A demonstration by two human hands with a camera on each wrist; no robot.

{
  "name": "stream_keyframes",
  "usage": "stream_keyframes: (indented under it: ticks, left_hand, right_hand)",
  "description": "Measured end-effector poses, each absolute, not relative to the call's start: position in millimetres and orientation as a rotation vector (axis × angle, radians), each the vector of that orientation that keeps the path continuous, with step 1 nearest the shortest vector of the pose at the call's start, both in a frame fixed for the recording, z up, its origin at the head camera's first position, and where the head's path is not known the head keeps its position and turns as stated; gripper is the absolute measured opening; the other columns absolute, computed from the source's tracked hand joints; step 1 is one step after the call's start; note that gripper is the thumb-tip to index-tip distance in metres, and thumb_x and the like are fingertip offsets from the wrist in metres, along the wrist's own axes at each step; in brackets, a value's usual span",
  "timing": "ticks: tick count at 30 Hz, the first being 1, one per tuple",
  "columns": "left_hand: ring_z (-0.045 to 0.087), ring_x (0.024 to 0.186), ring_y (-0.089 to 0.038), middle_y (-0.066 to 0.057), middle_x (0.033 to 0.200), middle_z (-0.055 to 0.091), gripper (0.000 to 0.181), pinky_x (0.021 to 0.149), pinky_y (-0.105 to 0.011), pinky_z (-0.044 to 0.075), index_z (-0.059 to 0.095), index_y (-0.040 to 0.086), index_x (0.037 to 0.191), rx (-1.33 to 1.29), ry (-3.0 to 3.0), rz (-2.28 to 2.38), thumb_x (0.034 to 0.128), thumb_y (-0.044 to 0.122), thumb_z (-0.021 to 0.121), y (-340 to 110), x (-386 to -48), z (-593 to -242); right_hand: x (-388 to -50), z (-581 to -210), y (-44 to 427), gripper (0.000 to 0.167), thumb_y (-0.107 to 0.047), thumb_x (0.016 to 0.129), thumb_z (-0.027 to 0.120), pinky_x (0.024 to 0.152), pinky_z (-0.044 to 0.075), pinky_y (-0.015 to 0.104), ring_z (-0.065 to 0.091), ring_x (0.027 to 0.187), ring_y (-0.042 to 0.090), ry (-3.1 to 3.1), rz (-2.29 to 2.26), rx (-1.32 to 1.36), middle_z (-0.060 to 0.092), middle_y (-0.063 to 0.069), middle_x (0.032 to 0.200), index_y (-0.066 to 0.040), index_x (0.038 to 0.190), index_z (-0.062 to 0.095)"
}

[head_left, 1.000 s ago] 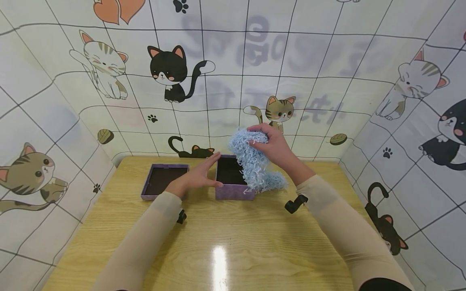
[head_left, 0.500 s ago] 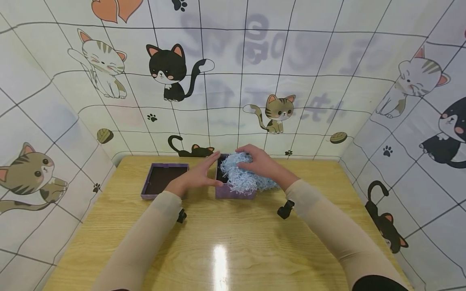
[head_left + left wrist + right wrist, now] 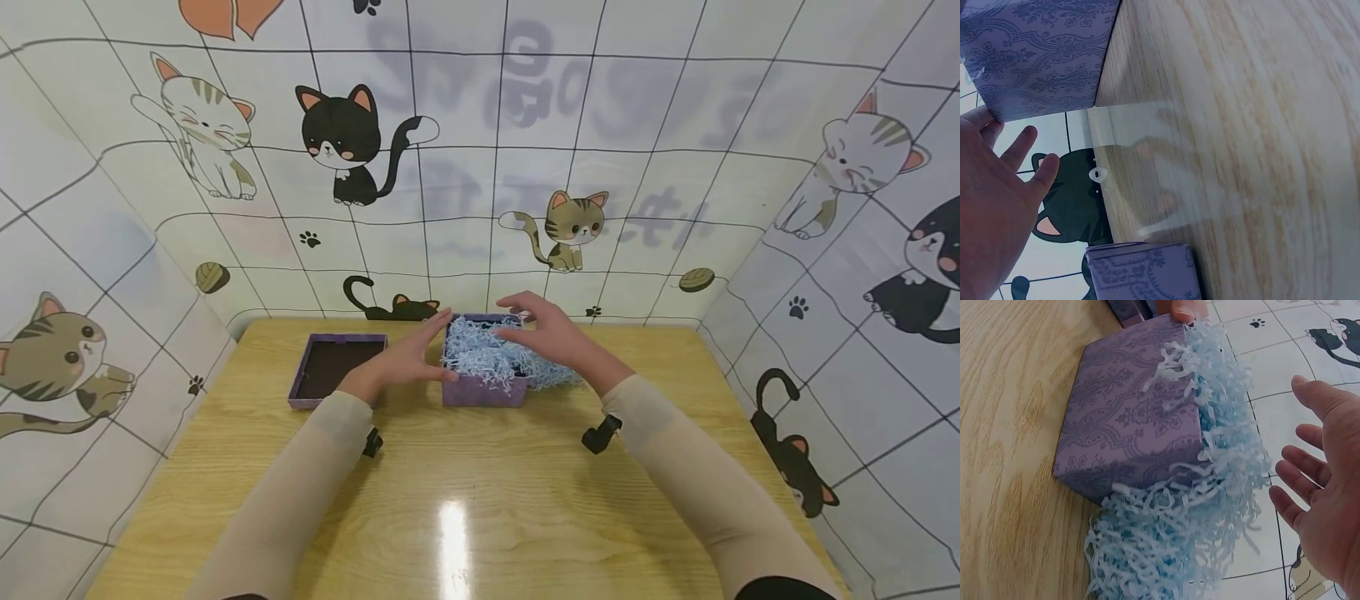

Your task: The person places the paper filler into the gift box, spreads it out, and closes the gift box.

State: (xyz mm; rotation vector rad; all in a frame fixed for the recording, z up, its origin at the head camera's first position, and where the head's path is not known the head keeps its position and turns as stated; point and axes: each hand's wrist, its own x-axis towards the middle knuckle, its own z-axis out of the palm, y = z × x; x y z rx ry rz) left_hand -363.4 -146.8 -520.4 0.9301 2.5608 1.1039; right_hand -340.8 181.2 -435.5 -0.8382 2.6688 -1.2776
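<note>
One purple box (image 3: 483,392) on the desk (image 3: 540,500), one mass of blue shredded paper (image 3: 480,354) in it, hanging over the near rim and heaped against the box's right side. One shallow purple tray (image 3: 333,367) left of the box. Two hands. Head view gives the tray's dark inside; both wrist views bring out the scrollwork print on the box walls; right wrist view also catches a left-hand digit on the box rim. Left hand (image 3: 401,362): at the box's left side, fingers spread, thumb at the near corner. Right hand (image 3: 551,333): above the box's right edge, fingers apart, loosely bent, holding nothing.
</note>
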Motion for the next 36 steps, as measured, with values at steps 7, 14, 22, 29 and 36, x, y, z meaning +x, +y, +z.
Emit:
stream_keyframes:
  ticks: [7,14,22,29,36]
  left_hand:
    - [0.004,0.171,-0.029,-0.002,0.187,0.002,0.126,0.131,-0.068,0.017,0.006,0.027,0.181,0.947,2.561,1.091,0.0907,0.062,0.087,-147.1,-364.2,-519.8]
    - [0.004,0.171,-0.027,0.000,0.187,0.002,0.126,0.132,-0.066,0.018,0.005,0.028,0.180,0.959,2.568,1.060,0.0907,0.064,0.086,-146.4,-364.5,-520.6]
    - [0.003,0.171,-0.028,0.007,0.187,0.001,0.125,0.132,-0.067,0.018,0.005,0.029,0.180,0.939,2.560,1.081,0.0909,0.062,0.087,-146.8,-361.4,-517.8]
    - [0.004,0.171,-0.028,0.008,0.186,0.002,0.125,0.131,-0.067,0.019,0.007,0.029,0.180,0.931,2.574,1.066,0.0907,0.062,0.087,-146.3,-361.5,-517.6]
    - [0.005,0.171,-0.029,0.009,0.186,0.001,0.125,0.131,-0.067,0.019,0.007,0.030,0.180,0.937,2.586,1.065,0.0906,0.063,0.087,-147.0,-362.7,-517.7]
  right_hand:
    - [-334.2,-435.3,198.0,0.055,-0.031,0.109,0.076,0.116,0.045,0.061,0.053,0.143,0.041,2.686,-1.303,-0.817,0.057,0.011,0.158,-0.014,0.159,0.059]
    - [-322.3,-442.8,231.1,0.059,-0.031,0.109,0.075,0.121,0.039,0.062,0.049,0.149,0.035,2.668,-1.385,-0.731,0.054,0.006,0.163,-0.018,0.163,0.055]
    - [-309.9,-458.3,267.3,0.071,-0.030,0.107,0.078,0.124,0.032,0.068,0.042,0.155,0.039,2.728,-1.379,-0.613,0.045,0.011,0.170,-0.016,0.169,0.046]
    - [-303.5,-487.4,288.6,0.084,-0.035,0.103,0.083,0.125,0.030,0.070,0.036,0.158,0.044,2.791,-1.359,-0.550,0.037,0.015,0.174,-0.020,0.173,0.039]
    - [-301.6,-517.4,281.3,0.091,-0.018,0.098,0.089,0.125,0.029,0.072,0.030,0.160,0.049,2.823,-1.321,-0.584,0.034,0.023,0.174,-0.010,0.173,0.037]
